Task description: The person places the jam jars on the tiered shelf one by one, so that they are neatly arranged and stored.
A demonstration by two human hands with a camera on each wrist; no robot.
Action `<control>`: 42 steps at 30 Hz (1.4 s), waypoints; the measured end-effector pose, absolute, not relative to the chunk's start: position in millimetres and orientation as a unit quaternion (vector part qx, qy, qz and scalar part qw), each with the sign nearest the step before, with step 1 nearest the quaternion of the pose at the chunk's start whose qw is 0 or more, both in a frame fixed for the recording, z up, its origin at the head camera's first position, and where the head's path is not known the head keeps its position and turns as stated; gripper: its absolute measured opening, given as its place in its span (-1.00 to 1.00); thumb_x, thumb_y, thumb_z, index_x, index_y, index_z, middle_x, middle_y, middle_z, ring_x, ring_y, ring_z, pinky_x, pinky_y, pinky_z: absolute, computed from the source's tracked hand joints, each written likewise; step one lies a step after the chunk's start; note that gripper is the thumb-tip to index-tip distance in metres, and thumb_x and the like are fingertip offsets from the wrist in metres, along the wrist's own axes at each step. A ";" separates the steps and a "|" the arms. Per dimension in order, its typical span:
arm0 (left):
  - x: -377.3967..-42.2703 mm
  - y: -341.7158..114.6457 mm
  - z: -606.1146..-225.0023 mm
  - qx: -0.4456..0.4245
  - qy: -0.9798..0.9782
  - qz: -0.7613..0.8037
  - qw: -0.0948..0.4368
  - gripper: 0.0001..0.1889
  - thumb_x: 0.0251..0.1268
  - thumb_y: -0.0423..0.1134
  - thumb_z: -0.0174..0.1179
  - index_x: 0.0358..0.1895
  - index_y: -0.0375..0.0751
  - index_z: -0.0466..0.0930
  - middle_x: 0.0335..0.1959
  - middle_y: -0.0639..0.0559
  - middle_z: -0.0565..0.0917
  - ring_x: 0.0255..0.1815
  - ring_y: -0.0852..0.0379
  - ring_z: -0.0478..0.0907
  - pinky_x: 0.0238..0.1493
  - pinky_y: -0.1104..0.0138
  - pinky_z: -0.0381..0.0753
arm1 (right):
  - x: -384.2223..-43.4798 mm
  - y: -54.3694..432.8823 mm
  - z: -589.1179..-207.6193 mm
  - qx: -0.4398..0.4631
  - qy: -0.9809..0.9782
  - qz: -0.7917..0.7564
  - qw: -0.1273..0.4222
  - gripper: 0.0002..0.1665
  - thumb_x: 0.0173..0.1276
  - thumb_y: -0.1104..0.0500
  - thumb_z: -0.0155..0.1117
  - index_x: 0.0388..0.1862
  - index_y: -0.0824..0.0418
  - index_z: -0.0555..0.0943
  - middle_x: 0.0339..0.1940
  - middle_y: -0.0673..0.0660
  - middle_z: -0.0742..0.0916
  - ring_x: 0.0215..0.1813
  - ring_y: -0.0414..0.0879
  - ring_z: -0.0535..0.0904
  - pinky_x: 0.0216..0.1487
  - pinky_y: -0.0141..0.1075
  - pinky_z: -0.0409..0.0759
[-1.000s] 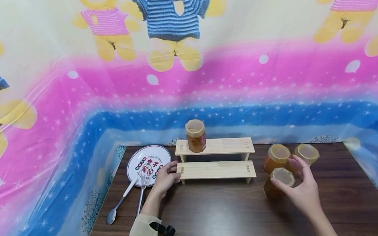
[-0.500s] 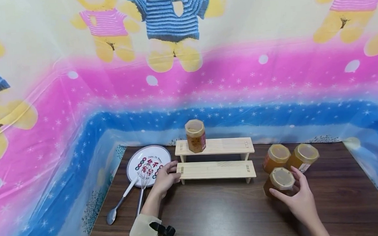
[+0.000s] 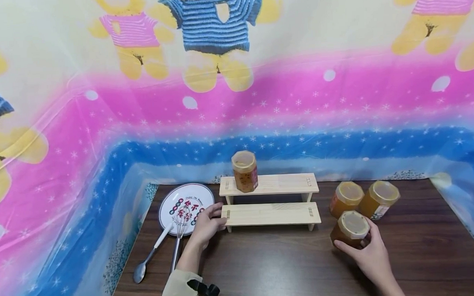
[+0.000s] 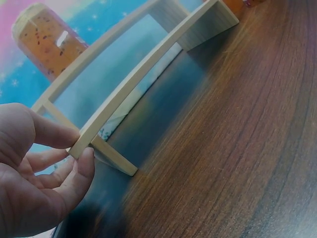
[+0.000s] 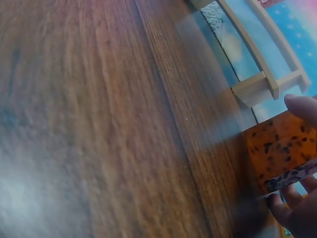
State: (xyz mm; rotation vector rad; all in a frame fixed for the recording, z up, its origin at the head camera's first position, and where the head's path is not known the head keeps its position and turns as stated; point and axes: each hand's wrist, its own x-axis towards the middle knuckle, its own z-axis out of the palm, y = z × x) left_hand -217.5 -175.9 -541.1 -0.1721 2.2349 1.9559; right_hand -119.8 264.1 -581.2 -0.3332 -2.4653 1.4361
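A two-step wooden shelf (image 3: 268,214) stands at the back of the table. My left hand (image 3: 207,226) pinches the left end of its lower board between thumb and finger, plainly seen in the left wrist view. On the upper board, toward the left, sits a faceted jar (image 3: 246,178) with dark-specked orange filling. My right hand (image 3: 371,254) grips a similar jar (image 5: 282,148), thumb on one side and fingers on the other. That jar is upright in the head view; the right wrist view shows its seedy filling and label, with its base at or very near the tabletop.
Two more orange jars, a left one (image 3: 345,201) and a right one (image 3: 380,199), stand just behind the gripped jar. A white plate (image 3: 172,196) lies left of the shelf, with a whisk (image 3: 177,250) and a spoon (image 3: 147,260) leaning on it. A printed cloth (image 3: 298,98) hangs behind the table.
My right hand has come down and closed round the front jar, away from the jars behind. My left hand and the shelf have stayed put.
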 end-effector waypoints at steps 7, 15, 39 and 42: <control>-216.6 -175.3 -539.5 -0.062 0.749 0.654 0.085 -0.35 0.25 -0.55 0.20 0.47 -0.43 0.37 0.18 -0.37 0.58 -0.18 -0.01 0.66 -0.15 0.21 0.77 | -119.4 259.6 -580.1 -0.151 -0.837 0.509 0.132 0.24 0.03 0.04 0.76 0.58 0.22 0.22 0.38 0.18 0.47 0.30 0.02 0.41 -0.03 -0.75 0.40; -216.6 -175.6 -541.4 -0.059 0.749 0.655 0.083 -0.35 0.25 -0.55 0.21 0.47 -0.43 0.38 0.18 -0.37 0.59 -0.19 0.00 0.67 -0.16 0.23 0.77 | -119.3 257.0 -581.1 -0.177 -0.827 0.515 0.138 0.20 0.01 0.06 0.77 0.54 0.21 0.26 0.36 0.14 0.47 0.31 0.02 0.41 -0.02 -0.74 0.41; -215.8 -176.6 -544.3 -0.055 0.748 0.657 0.078 -0.35 0.26 -0.54 0.21 0.47 -0.44 0.37 0.18 -0.38 0.58 -0.20 -0.01 0.67 -0.18 0.24 0.76 | -114.2 256.7 -584.1 -0.179 -0.823 0.507 0.184 0.13 -0.07 0.11 0.81 0.48 0.14 0.41 0.21 0.06 0.56 0.12 -0.22 0.47 -0.09 -0.73 0.49; -215.8 -176.9 -543.6 -0.054 0.748 0.657 0.077 -0.35 0.25 -0.54 0.20 0.47 -0.44 0.37 0.17 -0.38 0.58 -0.20 -0.01 0.67 -0.18 0.24 0.76 | -113.2 256.8 -582.9 -0.183 -0.821 0.507 0.189 0.13 -0.09 0.11 0.82 0.47 0.15 0.42 0.20 0.06 0.57 0.11 -0.22 0.48 -0.10 -0.72 0.50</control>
